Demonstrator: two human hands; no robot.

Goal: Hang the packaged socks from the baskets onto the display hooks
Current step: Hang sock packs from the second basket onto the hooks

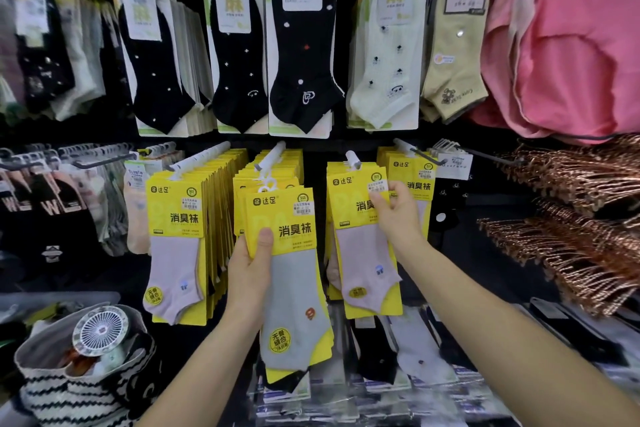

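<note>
My left hand grips a grey sock pack by the left edge of its yellow card, thumb across the front and fingers behind. More yellow cards sit stacked directly behind it. The pack's white hanger loop is just below the tip of the middle hook, at twelve o'clock from the pack; I cannot tell whether the loop is on the hook. That hook is already crowded with the same yellow cards.

At two o'clock from the grey pack, my right hand has its fingers curled on the upper right of the pink sock pack, the front one hanging from the right hook. At nine o'clock, another full hook carries a thick row of matching packs.

Above, at twelve o'clock, hang black ankle socks, with cream socks beside them at one. Pink garments bulge at two, and copper hangers lie in heaps at three. At seven o'clock a striped bag holds a small fan. Flat sock packs lie on the shelf at six.
</note>
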